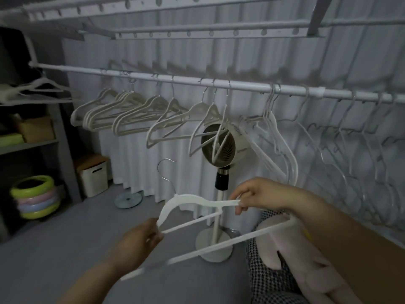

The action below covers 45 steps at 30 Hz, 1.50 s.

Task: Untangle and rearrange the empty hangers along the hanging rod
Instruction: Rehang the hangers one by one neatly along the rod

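Your left hand (142, 240) and right hand (252, 194) each pinch one end of the hanger (197, 198). Hook's up, rod (188, 81) well above.

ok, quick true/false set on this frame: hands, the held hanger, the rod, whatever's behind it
1. The left hand and the right hand both grip one white hanger, one hand at each end. True.
2. That hanger's hook sits over the rod. False: the hook is free in the air, well below the rod.
3. The rod carries nothing else. False: many empty hangers hang along it, some bunched together.
4. A pedestal fan stands behind the hanging hangers. True.
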Available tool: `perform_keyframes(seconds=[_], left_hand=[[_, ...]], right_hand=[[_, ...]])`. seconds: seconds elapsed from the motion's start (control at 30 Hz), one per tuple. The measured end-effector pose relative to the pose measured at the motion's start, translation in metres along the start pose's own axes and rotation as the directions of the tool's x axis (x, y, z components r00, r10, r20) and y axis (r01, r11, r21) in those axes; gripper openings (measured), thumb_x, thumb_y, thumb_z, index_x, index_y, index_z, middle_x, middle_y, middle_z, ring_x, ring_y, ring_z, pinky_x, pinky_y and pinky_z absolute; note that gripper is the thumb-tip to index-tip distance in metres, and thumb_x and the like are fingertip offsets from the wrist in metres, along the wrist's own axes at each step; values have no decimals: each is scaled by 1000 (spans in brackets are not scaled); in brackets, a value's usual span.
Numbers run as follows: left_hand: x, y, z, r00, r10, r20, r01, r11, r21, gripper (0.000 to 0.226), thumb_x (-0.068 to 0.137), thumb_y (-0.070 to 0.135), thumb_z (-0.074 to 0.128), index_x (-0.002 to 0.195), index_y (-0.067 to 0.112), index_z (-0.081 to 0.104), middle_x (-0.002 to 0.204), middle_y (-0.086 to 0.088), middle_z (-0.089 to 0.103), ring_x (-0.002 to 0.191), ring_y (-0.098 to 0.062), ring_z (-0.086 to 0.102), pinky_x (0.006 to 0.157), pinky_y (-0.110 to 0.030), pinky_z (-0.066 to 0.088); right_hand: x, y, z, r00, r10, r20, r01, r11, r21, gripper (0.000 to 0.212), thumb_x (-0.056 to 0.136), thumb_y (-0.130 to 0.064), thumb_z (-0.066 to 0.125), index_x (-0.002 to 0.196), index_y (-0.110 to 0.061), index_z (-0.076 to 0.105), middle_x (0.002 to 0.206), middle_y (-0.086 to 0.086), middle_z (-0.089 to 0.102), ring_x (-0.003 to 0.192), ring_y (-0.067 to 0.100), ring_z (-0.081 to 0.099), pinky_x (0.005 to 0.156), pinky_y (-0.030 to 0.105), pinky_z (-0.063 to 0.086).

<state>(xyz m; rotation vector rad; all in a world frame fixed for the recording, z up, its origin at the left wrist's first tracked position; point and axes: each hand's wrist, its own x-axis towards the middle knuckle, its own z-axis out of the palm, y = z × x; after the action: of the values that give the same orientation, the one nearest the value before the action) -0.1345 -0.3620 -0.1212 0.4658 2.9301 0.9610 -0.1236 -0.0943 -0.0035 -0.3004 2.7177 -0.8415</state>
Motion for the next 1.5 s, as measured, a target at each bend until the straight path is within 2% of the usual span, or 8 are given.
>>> perform_keyframes(seconds=[0.07,0.2,0.43,0.73,0.9,1.2,1.37,1.5], left_hand=[[-26,-10,-19,999,-13,52,16,998,-56,23,95,21,42,77,36,44,68,8,52,63,-4,57,65,-16,45],[-66,-10,-54,1000,-9,30,12,993,-116,24,94,17,44,76,26,56,58,3,49,44,-6,45,46,-14,40],[-98,9,-73,998,6,-57,-8,999,-35,28,95,19,42,76,39,48,73,-5,61,58,-12,47,60,-24,39],[-55,64,-75,957,139,-257,-118,989,94,29,96,18,39,122,17,52,85,3,54,66,-4,48,56,-8,36],[3,95,-80,924,173,-341,-84,962,259,30,96,21,37,123,19,51,86,4,52,80,-14,54,65,-19,36],[97,156,-72,918,139,-372,-29,958,285,33,97,14,33,126,18,47,101,-6,62,72,-15,52,53,-17,35],[129,179,-69,904,116,-412,-2,964,267,35,96,13,33,128,13,46,116,-11,62,105,-25,58,75,-23,39],[151,194,-65,923,47,-382,5,991,132,36,96,12,36,130,13,46,118,-13,62,103,-27,58,80,-28,42]], right_hand=[[-3,-15,12,999,-3,-50,2,1000,-12,17,88,-7,54,102,-5,64,69,-6,63,53,-11,55,55,1,38],[-4,-27,43,971,-27,-239,27,1000,-3,16,86,-11,59,97,-4,67,70,-5,61,83,14,56,85,30,46],[-9,-32,59,899,-66,-432,-6,987,-164,33,91,-10,47,123,-11,53,121,11,59,111,23,54,95,31,42],[-16,-13,-2,577,-88,-812,-269,918,-291,35,93,-16,42,126,-11,51,138,7,44,133,25,27,106,31,20],[3,10,-44,641,15,-767,-328,909,-257,48,92,-32,44,137,-17,35,149,5,25,139,26,15,112,35,16],[48,39,-104,706,126,-697,-250,965,-79,65,88,-28,55,142,-13,20,144,11,29,128,30,37,102,35,35],[69,50,-105,769,130,-626,-99,992,84,80,89,-30,54,146,-14,0,153,9,15,133,27,34,101,31,37],[83,59,-108,773,145,-618,-60,986,157,71,90,-12,50,144,-22,4,138,14,42,89,24,54,56,23,46]])
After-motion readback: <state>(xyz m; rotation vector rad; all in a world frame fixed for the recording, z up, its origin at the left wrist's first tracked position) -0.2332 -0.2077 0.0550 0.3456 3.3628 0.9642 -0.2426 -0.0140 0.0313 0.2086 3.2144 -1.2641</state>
